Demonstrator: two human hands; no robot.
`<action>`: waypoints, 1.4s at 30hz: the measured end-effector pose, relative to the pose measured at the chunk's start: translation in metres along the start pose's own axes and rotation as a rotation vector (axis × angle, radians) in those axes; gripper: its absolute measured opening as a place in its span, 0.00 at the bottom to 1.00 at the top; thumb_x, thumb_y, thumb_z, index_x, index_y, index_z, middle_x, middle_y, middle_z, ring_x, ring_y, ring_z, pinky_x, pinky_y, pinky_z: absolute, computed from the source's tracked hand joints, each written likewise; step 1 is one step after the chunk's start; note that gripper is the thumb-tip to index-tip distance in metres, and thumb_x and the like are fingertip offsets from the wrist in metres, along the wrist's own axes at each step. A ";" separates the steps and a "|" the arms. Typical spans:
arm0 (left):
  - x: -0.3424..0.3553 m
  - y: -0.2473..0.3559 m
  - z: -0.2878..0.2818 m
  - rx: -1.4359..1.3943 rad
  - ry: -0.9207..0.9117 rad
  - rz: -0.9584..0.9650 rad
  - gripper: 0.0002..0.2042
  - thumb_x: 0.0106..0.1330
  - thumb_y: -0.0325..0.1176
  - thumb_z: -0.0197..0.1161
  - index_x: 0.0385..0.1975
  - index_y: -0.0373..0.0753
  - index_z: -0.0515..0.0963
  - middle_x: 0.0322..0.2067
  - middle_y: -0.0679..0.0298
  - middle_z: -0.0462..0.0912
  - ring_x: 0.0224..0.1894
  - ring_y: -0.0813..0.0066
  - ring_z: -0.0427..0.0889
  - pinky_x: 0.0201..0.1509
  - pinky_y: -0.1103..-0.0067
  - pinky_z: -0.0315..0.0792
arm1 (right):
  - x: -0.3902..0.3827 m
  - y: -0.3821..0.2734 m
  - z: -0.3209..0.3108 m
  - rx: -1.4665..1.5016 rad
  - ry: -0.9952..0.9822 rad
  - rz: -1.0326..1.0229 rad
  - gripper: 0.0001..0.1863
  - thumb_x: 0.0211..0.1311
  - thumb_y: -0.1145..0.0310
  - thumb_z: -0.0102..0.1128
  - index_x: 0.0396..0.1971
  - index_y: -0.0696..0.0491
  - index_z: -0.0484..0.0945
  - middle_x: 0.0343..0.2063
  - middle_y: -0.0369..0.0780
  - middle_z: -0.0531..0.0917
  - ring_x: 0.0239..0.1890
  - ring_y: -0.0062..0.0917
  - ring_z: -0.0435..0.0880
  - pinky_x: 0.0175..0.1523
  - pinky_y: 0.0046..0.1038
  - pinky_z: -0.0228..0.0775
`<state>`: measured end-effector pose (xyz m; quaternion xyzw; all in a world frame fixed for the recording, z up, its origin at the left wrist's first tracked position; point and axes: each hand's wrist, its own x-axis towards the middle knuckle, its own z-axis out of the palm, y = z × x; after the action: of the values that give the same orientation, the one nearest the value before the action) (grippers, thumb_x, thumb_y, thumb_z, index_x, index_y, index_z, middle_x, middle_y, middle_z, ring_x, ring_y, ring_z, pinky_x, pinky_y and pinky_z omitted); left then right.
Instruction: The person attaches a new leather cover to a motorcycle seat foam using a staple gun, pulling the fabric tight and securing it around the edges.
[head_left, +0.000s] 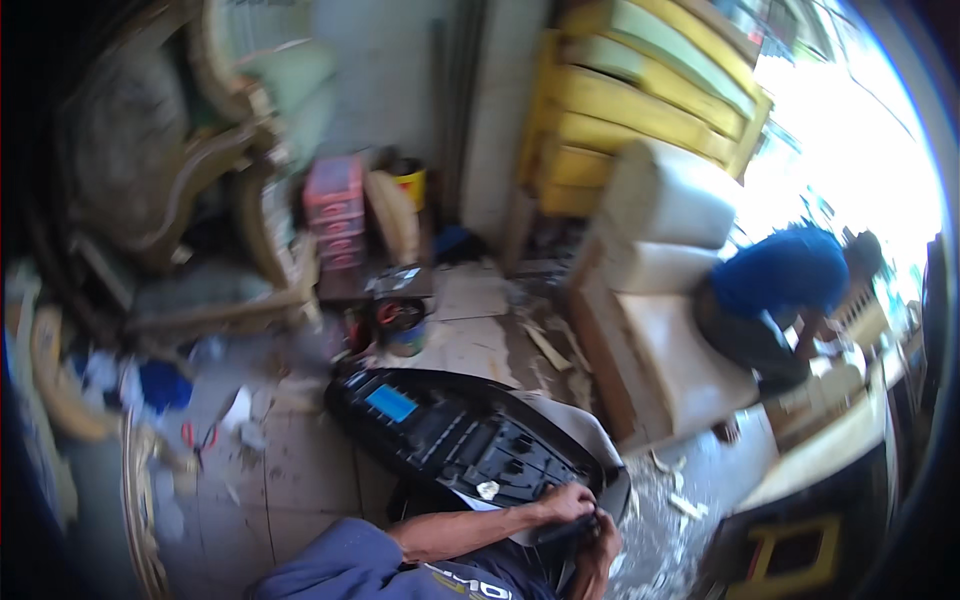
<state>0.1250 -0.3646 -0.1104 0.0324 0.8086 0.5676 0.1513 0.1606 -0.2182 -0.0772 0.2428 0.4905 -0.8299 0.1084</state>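
A motorcycle seat (470, 440) lies upside down across my lap, its black ribbed plastic base facing up. A blue sticker (390, 402) is near its far left end, and a small whitish lump (488, 490) rests on the base's near edge. Loose grey-white seat cover (570, 425) material sticks out around the right end. My left hand (568, 502) reaches across to that end, fingers pinched at the rim on the cover's edge. Close beside it, my right hand (604, 545) is closed on the same edge. Their fingertips nearly meet; the exact grip is partly hidden.
Another person in a blue shirt (785, 280) bends over at the right, beside a cream armchair (670, 330). Yellow foam-padded frames (640, 110) stand behind. A carved chair frame (190, 210), paint cans (405, 325) and red-handled scissors (198, 437) are at left. Scraps litter the floor.
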 end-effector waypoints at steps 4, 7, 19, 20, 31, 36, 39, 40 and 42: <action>-0.018 0.008 -0.004 0.033 -0.013 -0.032 0.17 0.64 0.43 0.61 0.47 0.43 0.85 0.44 0.58 0.88 0.50 0.60 0.85 0.57 0.60 0.72 | 0.027 0.031 -0.050 0.534 -0.559 0.185 0.07 0.63 0.66 0.60 0.25 0.48 0.76 0.17 0.30 0.73 0.13 0.16 0.68 0.18 0.21 0.61; -0.013 -0.005 0.005 -0.013 0.037 0.000 0.17 0.63 0.43 0.62 0.47 0.43 0.85 0.43 0.59 0.88 0.49 0.60 0.86 0.56 0.60 0.72 | 0.050 0.027 -0.126 -0.125 -0.396 0.052 0.20 0.67 0.67 0.60 0.51 0.48 0.60 0.34 0.38 0.79 0.33 0.22 0.76 0.36 0.24 0.69; 0.001 0.009 0.006 -0.122 0.029 -0.072 0.18 0.51 0.40 0.66 0.42 0.43 0.86 0.35 0.61 0.88 0.40 0.62 0.86 0.40 0.66 0.76 | 0.049 -0.008 -0.017 -0.844 -0.128 -0.016 0.29 0.67 0.68 0.61 0.62 0.51 0.56 0.41 0.42 0.80 0.41 0.25 0.80 0.42 0.25 0.74; 0.006 0.001 0.009 -0.126 0.001 -0.068 0.18 0.51 0.40 0.66 0.42 0.43 0.86 0.35 0.61 0.88 0.39 0.62 0.86 0.39 0.67 0.76 | 0.046 -0.006 -0.008 -0.848 -0.136 0.001 0.28 0.66 0.68 0.61 0.60 0.51 0.57 0.39 0.41 0.79 0.40 0.24 0.79 0.41 0.25 0.74; 0.011 -0.005 0.011 -0.040 -0.031 -0.041 0.17 0.59 0.40 0.66 0.47 0.43 0.85 0.42 0.60 0.88 0.47 0.63 0.86 0.52 0.67 0.76 | 0.025 -0.030 0.002 -0.723 -0.061 0.078 0.13 0.62 0.67 0.62 0.42 0.55 0.72 0.26 0.35 0.74 0.25 0.21 0.74 0.27 0.23 0.70; -0.008 0.000 -0.004 0.002 -0.027 -0.074 0.18 0.62 0.43 0.64 0.50 0.45 0.84 0.45 0.60 0.88 0.50 0.63 0.86 0.56 0.67 0.75 | 0.007 -0.025 -0.005 -0.550 0.012 0.136 0.08 0.60 0.67 0.62 0.34 0.56 0.78 0.20 0.33 0.71 0.18 0.19 0.72 0.21 0.22 0.68; -0.011 0.008 -0.010 -0.052 -0.049 -0.109 0.18 0.61 0.43 0.63 0.50 0.47 0.85 0.47 0.61 0.87 0.53 0.62 0.84 0.62 0.61 0.70 | 0.014 -0.008 -0.005 -0.394 0.090 0.075 0.06 0.58 0.69 0.65 0.25 0.53 0.78 0.18 0.33 0.71 0.13 0.19 0.67 0.15 0.22 0.57; -0.009 0.003 -0.010 -0.005 -0.025 -0.076 0.18 0.62 0.42 0.63 0.50 0.45 0.84 0.47 0.60 0.87 0.53 0.62 0.84 0.61 0.63 0.71 | 0.017 -0.004 -0.004 -0.431 0.107 0.049 0.06 0.57 0.69 0.66 0.27 0.54 0.79 0.19 0.33 0.73 0.14 0.19 0.68 0.16 0.22 0.58; -0.005 0.011 -0.010 -0.029 -0.045 -0.027 0.17 0.64 0.41 0.63 0.50 0.41 0.84 0.46 0.57 0.87 0.52 0.63 0.85 0.60 0.67 0.73 | 0.011 -0.014 -0.001 -0.519 0.141 -0.003 0.10 0.54 0.66 0.69 0.31 0.57 0.82 0.22 0.36 0.78 0.17 0.20 0.73 0.18 0.23 0.62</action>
<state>0.1258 -0.3710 -0.0964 0.0321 0.7971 0.5764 0.1772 0.1457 -0.2097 -0.0731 0.2631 0.6936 -0.6576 0.1313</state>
